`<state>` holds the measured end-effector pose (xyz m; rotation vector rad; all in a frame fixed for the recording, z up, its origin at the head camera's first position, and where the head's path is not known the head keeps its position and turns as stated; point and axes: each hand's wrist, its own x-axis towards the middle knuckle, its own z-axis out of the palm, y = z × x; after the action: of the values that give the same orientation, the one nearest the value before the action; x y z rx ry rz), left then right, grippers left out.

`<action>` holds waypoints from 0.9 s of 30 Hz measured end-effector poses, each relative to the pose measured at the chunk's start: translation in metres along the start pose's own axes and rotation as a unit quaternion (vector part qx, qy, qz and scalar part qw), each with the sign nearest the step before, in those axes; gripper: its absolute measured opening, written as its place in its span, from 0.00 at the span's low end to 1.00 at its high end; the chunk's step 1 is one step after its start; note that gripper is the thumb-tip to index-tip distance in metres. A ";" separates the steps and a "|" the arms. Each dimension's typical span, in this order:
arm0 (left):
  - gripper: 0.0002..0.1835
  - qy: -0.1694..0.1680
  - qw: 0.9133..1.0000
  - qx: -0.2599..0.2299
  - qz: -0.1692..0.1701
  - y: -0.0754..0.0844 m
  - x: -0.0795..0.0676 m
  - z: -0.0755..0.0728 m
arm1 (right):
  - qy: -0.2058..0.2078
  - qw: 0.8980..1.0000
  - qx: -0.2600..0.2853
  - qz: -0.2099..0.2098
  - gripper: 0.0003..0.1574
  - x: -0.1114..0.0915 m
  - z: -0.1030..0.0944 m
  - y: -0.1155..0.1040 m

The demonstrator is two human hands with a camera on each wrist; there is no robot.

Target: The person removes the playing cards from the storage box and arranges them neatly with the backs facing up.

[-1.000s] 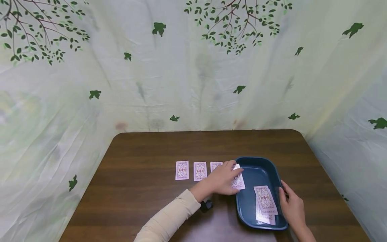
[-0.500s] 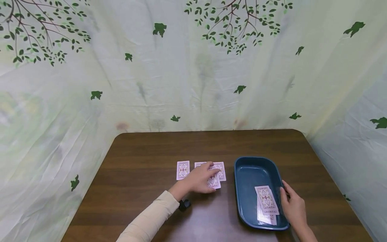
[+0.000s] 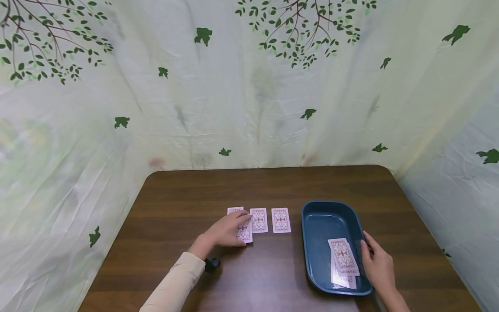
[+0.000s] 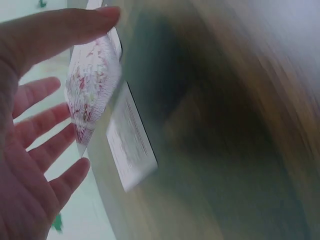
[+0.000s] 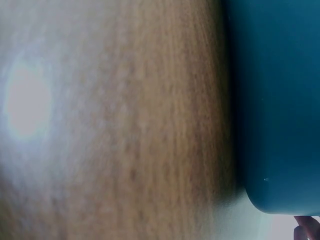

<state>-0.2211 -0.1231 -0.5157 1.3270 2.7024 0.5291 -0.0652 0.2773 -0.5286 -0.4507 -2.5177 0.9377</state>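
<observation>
Card: pinching it narrowly in left grip; clasping blue tray, with overlapping cards inside, by one side in right grip.

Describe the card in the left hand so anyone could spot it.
On the brown table, left of the blue tray, lies a row of three patterned cards. At its left end is the left hand. The held card partly hides the row's leftmost one in the head view; unlike its neighbours it is gripped.
</observation>
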 end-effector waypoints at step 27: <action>0.46 -0.045 0.988 -0.094 -0.115 -0.076 -0.036 -0.024 | -0.012 1.000 0.005 0.000 0.22 0.000 -0.002 -0.002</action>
<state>-0.2615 -0.2004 -0.5224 0.9528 2.6100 0.6627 -0.0645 0.2771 -0.5257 -0.4395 -2.5341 0.9617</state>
